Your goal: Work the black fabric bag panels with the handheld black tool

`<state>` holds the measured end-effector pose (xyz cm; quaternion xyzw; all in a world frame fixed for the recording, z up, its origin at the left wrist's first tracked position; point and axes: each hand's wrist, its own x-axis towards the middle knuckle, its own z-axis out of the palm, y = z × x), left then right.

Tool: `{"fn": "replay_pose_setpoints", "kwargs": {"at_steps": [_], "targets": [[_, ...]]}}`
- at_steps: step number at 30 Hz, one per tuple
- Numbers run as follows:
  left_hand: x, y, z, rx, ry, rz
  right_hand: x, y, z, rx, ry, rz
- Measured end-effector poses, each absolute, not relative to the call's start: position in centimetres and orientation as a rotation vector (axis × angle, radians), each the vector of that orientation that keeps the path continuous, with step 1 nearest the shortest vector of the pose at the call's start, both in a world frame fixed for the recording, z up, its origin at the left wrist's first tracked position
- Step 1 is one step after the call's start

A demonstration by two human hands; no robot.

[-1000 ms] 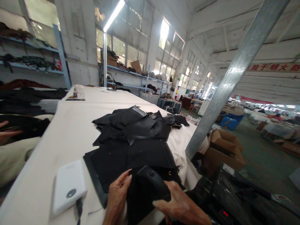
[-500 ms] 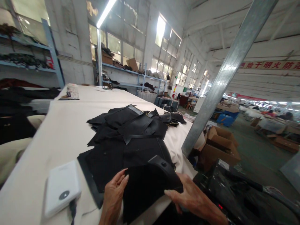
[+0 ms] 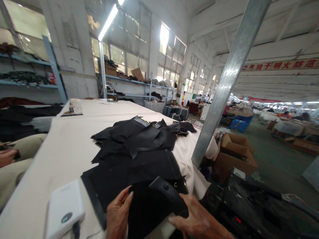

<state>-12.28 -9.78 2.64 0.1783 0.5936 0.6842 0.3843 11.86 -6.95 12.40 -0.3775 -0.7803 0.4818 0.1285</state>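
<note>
At the table's near edge I hold a black fabric piece (image 3: pixel 149 209) with a strap and snap button on it, between both hands. My left hand (image 3: pixel 118 215) grips its left edge, fingers curled against the cloth. My right hand (image 3: pixel 196 220) holds the right corner, thumb on top. Under it lies a larger flat black panel (image 3: pixel 134 169), and behind that a heap of black cut pieces and straps (image 3: pixel 139 134). All of it rests on a long table covered in cream cloth (image 3: pixel 69 142).
A white power bank (image 3: pixel 63 209) with a cable lies left of my hands. A slanted metal post (image 3: pixel 224 83) rises at the table's right edge, with cardboard boxes (image 3: pixel 236 152) beyond. A dark machine (image 3: pixel 249 199) sits at lower right. Another person's hand (image 3: pixel 6 156) shows at far left.
The view has shifted slightly. The black piece was lifted and turned between my hands, then lowered again. The other person's hand left the frame and is back at the left.
</note>
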Motion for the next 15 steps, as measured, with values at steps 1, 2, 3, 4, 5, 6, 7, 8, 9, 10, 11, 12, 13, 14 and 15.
{"fn": "replay_pose_setpoints", "kwargs": {"at_steps": [1,2,3,4,5,6,7,8,9,10,11,12,13,14,15], "targets": [[-12.2,-9.9,3.2,0.459,1.591,1.732,12.6,-7.0,12.8,-1.121,-2.242,1.385],[-12.1,-10.0,3.8,0.489,1.683,1.714,13.5,-7.1,13.3,-1.159,-2.216,1.358],[-11.9,-10.3,4.3,0.543,1.785,1.699,14.3,-7.1,13.7,-1.197,-2.19,1.328],[-11.7,-10.8,4.7,0.62,1.9,1.698,15.2,-7.2,14.0,-1.229,-2.172,1.3],[-11.3,-11.4,5.0,0.716,2.031,1.714,16.1,-7.2,14.3,-1.253,-2.157,1.274],[-10.8,-12.1,5.2,0.826,2.175,1.743,17.0,-7.3,14.4,-1.272,-2.14,1.251],[-10.2,-12.9,5.2,0.95,2.319,1.777,17.9,-7.4,14.4,-1.292,-2.119,1.231],[-9.4,-13.6,4.9,1.1,2.443,1.821,18.7,-7.5,14.4,-1.309,-2.097,1.219],[-8.5,-14.3,4.5,1.302,2.528,1.862,19.5,-7.7,14.2,-1.328,-2.079,1.212],[-7.6,-14.9,3.9,1.562,2.556,1.875,20.3,-7.8,13.9,-1.351,-2.061,1.211],[-6.6,-15.2,3.1,1.861,2.53,1.841,20.9,-8.1,13.5,-1.367,-2.042,1.222],[-5.7,-15.4,2.3,2.173,2.459,1.749,21.5,-8.4,13.1,-1.375,-2.026,1.244],[-4.8,-15.3,1.4,2.449,2.365,1.614,22.1,-8.7,12.7,-1.379,-2.009,1.263],[-4.1,-14.9,0.6,2.64,2.287,1.458,22.5,-9.1,12.3,-1.386,-1.99,1.273],[-3.4,-14.4,-0.1,2.733,2.249,1.303,23.0,-9.5,11.9,-1.4,-1.974,1.265]]}}
